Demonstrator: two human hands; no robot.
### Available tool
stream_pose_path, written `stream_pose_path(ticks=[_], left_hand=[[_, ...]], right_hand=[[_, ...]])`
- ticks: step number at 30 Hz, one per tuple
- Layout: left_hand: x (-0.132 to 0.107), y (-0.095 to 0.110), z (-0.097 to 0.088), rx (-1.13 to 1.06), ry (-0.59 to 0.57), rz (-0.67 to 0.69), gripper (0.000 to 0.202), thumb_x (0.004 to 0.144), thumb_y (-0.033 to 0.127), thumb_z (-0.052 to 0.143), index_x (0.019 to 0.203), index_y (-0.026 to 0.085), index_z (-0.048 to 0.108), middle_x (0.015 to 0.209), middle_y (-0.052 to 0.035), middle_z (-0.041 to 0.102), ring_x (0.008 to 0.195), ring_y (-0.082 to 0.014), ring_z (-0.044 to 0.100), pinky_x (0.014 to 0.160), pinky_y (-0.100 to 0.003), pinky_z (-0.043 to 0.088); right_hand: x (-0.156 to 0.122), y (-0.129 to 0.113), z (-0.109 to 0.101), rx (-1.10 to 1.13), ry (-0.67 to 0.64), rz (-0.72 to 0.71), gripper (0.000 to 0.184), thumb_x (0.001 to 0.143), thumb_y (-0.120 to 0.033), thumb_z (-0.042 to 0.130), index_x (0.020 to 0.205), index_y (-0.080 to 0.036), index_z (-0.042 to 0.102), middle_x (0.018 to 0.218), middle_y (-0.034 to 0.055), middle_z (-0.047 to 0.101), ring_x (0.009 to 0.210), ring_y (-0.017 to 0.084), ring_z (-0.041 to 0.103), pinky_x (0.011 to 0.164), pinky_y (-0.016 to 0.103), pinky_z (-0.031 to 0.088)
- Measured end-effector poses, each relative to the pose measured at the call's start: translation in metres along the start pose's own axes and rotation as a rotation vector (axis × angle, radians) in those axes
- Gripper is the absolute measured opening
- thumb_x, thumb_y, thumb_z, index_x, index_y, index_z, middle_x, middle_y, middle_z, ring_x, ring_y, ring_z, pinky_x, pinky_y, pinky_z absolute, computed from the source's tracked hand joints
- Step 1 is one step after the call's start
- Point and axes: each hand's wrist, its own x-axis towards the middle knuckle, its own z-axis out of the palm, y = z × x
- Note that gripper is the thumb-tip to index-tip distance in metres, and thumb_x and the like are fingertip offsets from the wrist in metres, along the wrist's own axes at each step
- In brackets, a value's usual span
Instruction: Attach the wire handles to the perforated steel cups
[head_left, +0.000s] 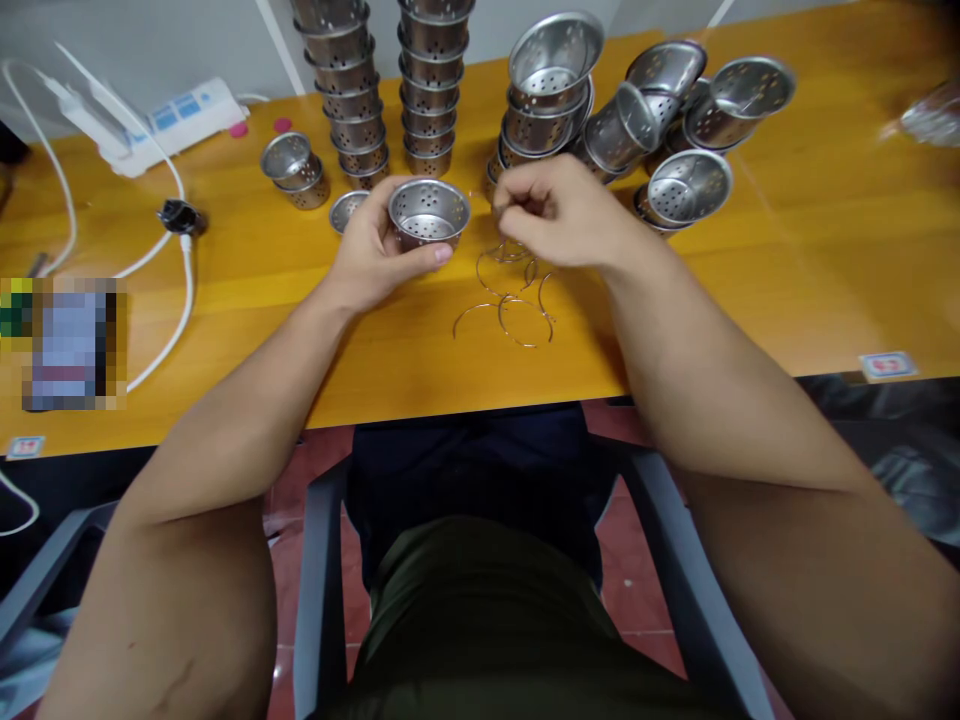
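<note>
The left hand (367,250) has its fingers (381,205) wrapped around the left side of a perforated metal cup (427,215), thumb along the near side, the mouth facing up over the middle of the counter (420,375). Beside it, the right hand (559,210) is curled in on itself; I can't tell from here whether its fingers pinch anything. Just to the near side of that hand, thin wire rings (508,297) lie loose on the wood, some overlapping. Beyond the left hand rise two tall stacks of cups (349,105), with a short nested pair (292,170) to their left. More cups (622,130) huddle toward the far right, several tilted. A white power strip (169,125) sits at far left.
</note>
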Motion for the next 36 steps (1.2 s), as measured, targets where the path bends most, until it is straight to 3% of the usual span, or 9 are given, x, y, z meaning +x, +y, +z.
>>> stream_pose_path(ticks=[5, 10, 13, 18, 21, 26, 31, 34, 36], left_hand=[[0.006, 0.008, 0.009, 0.048, 0.041, -0.084, 0.089, 0.070, 0.069, 0.132, 0.133, 0.038, 0.079, 0.135, -0.0079, 0.091, 0.129, -0.0446, 0.089, 0.118, -0.071, 0.080], [-0.001, 0.009, 0.010, 0.095, -0.079, -0.025, 0.098, 0.076, 0.079, 0.130, 0.145, 0.037, 0.074, 0.142, -0.0091, 0.088, 0.137, -0.0434, 0.086, 0.122, -0.069, 0.077], [-0.004, 0.011, 0.013, 0.095, -0.149, 0.003, 0.107, 0.072, 0.084, 0.130, 0.148, 0.038, 0.071, 0.145, -0.0080, 0.086, 0.141, -0.0422, 0.083, 0.126, -0.067, 0.074], [-0.004, 0.026, 0.022, 0.122, -0.116, -0.048, 0.106, 0.064, 0.078, 0.134, 0.140, 0.038, 0.072, 0.142, -0.0109, 0.083, 0.144, -0.0480, 0.082, 0.127, -0.069, 0.072], [-0.005, 0.031, 0.023, 0.125, -0.143, -0.043, 0.103, 0.068, 0.077, 0.132, 0.143, 0.038, 0.073, 0.141, -0.0110, 0.083, 0.145, -0.0490, 0.080, 0.127, -0.071, 0.071], [-0.006, 0.019, 0.017, 0.122, -0.129, -0.030, 0.100, 0.072, 0.074, 0.129, 0.146, 0.040, 0.072, 0.142, -0.0113, 0.082, 0.144, -0.0483, 0.081, 0.123, -0.070, 0.073], [-0.004, 0.012, 0.019, 0.088, -0.106, -0.012, 0.101, 0.067, 0.067, 0.132, 0.144, 0.039, 0.073, 0.142, -0.0119, 0.082, 0.140, -0.0482, 0.084, 0.123, -0.069, 0.075], [-0.006, 0.019, 0.022, 0.117, -0.087, -0.058, 0.096, 0.071, 0.062, 0.132, 0.143, 0.038, 0.073, 0.142, -0.0120, 0.083, 0.141, -0.0483, 0.084, 0.126, -0.069, 0.075], [-0.008, 0.023, 0.023, 0.154, -0.090, -0.071, 0.097, 0.073, 0.061, 0.132, 0.145, 0.036, 0.073, 0.143, -0.0124, 0.082, 0.143, -0.0492, 0.084, 0.127, -0.069, 0.074]], right_hand=[[0.001, -0.005, 0.006, 0.097, 0.158, 0.021, 0.040, 0.116, -0.018, 0.078, 0.088, -0.031, 0.052, 0.089, 0.0029, 0.064, 0.085, 0.028, 0.053, 0.081, 0.042, 0.043], [0.001, -0.018, 0.014, 0.092, 0.051, 0.010, 0.049, 0.115, -0.007, 0.076, 0.083, -0.031, 0.047, 0.081, -0.0017, 0.049, 0.087, 0.027, 0.044, 0.083, 0.040, 0.040], [-0.001, -0.024, 0.012, 0.064, 0.009, -0.021, 0.047, 0.114, -0.002, 0.067, 0.083, -0.030, 0.044, 0.084, -0.0029, 0.045, 0.086, 0.024, 0.040, 0.083, 0.039, 0.036], [-0.003, -0.031, 0.008, -0.008, -0.013, 0.023, 0.043, 0.113, -0.008, 0.065, 0.086, -0.031, 0.042, 0.092, -0.0021, 0.048, 0.090, 0.023, 0.041, 0.086, 0.037, 0.036], [-0.003, -0.030, 0.009, -0.051, -0.009, 0.059, 0.039, 0.114, -0.013, 0.066, 0.087, -0.031, 0.043, 0.093, -0.0006, 0.050, 0.092, 0.024, 0.044, 0.087, 0.037, 0.038], [-0.002, -0.023, 0.011, 0.040, 0.006, -0.034, 0.037, 0.107, -0.017, 0.067, 0.085, -0.032, 0.042, 0.091, -0.0019, 0.047, 0.088, 0.023, 0.040, 0.086, 0.039, 0.034], [-0.001, -0.022, 0.012, 0.014, 0.019, -0.003, 0.041, 0.110, -0.012, 0.067, 0.085, -0.031, 0.040, 0.090, -0.0025, 0.046, 0.088, 0.022, 0.040, 0.085, 0.038, 0.033], [0.000, -0.023, 0.014, -0.041, 0.026, 0.026, 0.043, 0.112, -0.012, 0.066, 0.084, -0.031, 0.040, 0.091, -0.0014, 0.049, 0.089, 0.022, 0.043, 0.085, 0.037, 0.037], [0.001, -0.026, 0.017, -0.109, 0.036, 0.068, 0.040, 0.115, -0.018, 0.064, 0.085, -0.032, 0.042, 0.092, 0.0019, 0.058, 0.092, 0.026, 0.053, 0.087, 0.037, 0.045]])
